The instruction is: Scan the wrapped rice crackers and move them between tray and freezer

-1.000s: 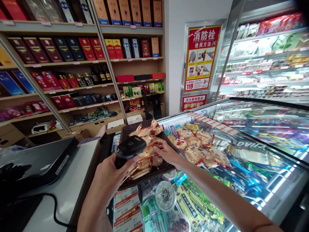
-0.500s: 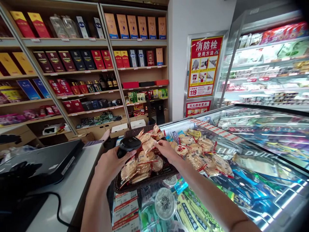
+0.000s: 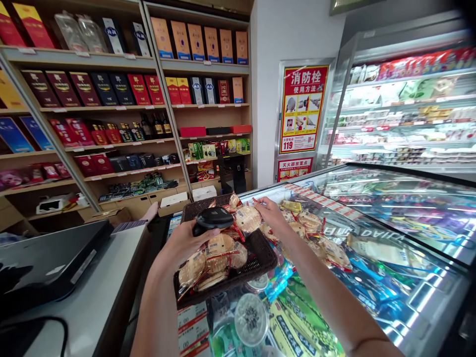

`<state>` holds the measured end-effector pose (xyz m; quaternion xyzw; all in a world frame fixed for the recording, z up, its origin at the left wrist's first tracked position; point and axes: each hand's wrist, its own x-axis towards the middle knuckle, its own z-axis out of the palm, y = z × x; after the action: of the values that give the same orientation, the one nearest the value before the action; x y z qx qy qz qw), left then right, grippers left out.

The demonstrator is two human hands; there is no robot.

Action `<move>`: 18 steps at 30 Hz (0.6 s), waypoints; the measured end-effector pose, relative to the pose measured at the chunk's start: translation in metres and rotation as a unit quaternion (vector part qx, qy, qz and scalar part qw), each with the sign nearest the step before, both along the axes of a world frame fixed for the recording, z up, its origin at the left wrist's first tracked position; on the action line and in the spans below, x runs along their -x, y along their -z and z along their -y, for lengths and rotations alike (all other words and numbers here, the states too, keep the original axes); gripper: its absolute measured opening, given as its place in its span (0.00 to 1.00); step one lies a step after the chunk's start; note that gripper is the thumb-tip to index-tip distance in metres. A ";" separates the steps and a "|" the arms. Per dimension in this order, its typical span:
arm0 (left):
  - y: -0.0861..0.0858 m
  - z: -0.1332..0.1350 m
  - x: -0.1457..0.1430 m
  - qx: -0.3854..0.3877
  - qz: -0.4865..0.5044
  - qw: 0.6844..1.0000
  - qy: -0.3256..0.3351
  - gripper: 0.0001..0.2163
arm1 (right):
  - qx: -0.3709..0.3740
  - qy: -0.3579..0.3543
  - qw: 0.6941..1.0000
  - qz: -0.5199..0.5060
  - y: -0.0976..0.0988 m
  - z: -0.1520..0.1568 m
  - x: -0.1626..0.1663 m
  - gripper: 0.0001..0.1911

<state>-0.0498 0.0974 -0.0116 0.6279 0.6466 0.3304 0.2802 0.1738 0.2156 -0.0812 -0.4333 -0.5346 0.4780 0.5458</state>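
Observation:
My left hand [image 3: 186, 244] is closed around a black handheld barcode scanner [image 3: 213, 218], held over a dark brown woven basket [image 3: 262, 253]. Between the fingertips of my right hand [image 3: 270, 212] is the edge of a clear, red-trimmed packet of round flat biscuits [image 3: 248, 218], its label facing up beside the scanner head. Several similar biscuit packets [image 3: 219, 248] lie in the near part of the basket. More loose packets [image 3: 330, 250] are spread on the freezer's glass top, to the right of my right hand.
The glass-topped freezer [image 3: 386, 218] stretches right, with frozen goods under the glass. At left stands a white counter [image 3: 111, 277] bearing a black device [image 3: 55, 267] and a cable. Boxed goods fill the wall shelves [image 3: 203, 106] behind; a lit refrigerated case [image 3: 409, 99] stands far right.
My right hand has drawn a biscuit packet up and to the right from the pile, showing its round label. The scanner has shifted slightly right beside it. My view has turned a little right.

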 end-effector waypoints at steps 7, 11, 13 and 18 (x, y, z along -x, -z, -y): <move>0.005 -0.007 0.002 -0.021 -0.048 0.999 -0.012 0.20 | -0.011 0.003 1.000 0.024 0.000 0.002 -0.001 0.16; 0.007 -0.009 0.000 -0.016 -0.041 0.999 -0.003 0.21 | -0.032 0.006 0.998 0.047 0.003 -0.003 -0.003 0.17; 0.007 -0.010 0.000 -0.009 -0.033 0.999 0.002 0.21 | -0.044 0.030 0.994 0.091 0.004 -0.012 -0.013 0.17; 0.007 -0.012 0.008 -0.017 -0.059 0.998 -0.031 0.22 | -0.065 0.214 0.917 0.331 0.011 -0.044 -0.074 0.14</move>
<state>-0.0575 0.1093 -0.0188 0.6307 0.6756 0.3117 0.2203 0.2475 0.2600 -0.0924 -0.6341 -0.6092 0.1433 0.4542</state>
